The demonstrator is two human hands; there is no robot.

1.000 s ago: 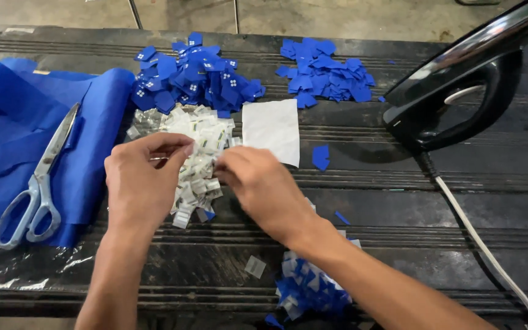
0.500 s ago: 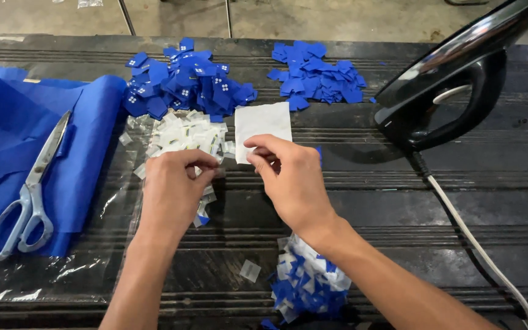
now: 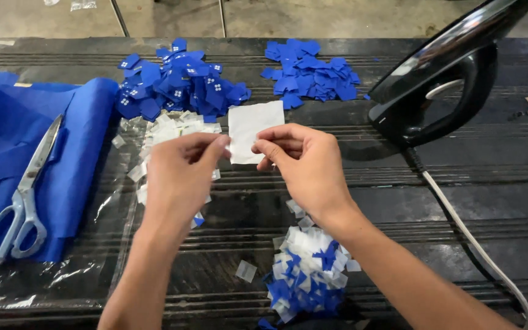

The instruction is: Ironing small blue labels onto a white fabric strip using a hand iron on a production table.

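The two hands meet near the centre of the dark ribbed surface [image 3: 349,201]. The left hand [image 3: 178,174] has its fingers curled narrow, with thumb and forefinger pinched together at the left edge of a white square of paper [image 3: 253,125]. The right hand [image 3: 304,162] pinches in the same way from the right side. I cannot tell if they grip the white square itself or a very small piece in front of it, because the fingertips cover that place. The white square lies or hangs just at 12 o'clock from the fingertips, probably kept there so it is easy to reach.

The small pieces are sorted in heaps, it seems by kind. I count four heaps: one of blue squares with white marks [image 3: 178,85] at 11 o'clock, one of plain blue squares [image 3: 310,76] at 12 o'clock, one of small white pieces [image 3: 169,131] on clear plastic under the left hand, and one mixed white and blue heap [image 3: 307,272] at 6 o'clock, close under the right wrist. One loose white piece [image 3: 245,270] lies just beside this last heap.

At 9 o'clock there is one pair of scissors [image 3: 22,201], resting on one folded blue cloth [image 3: 7,140], well apart from the hands. At 2 o'clock stands one black iron [image 3: 441,85], tilted on its heel so the hot plate does not touch the surface, and its white cord [image 3: 472,244] runs to 4 o'clock.
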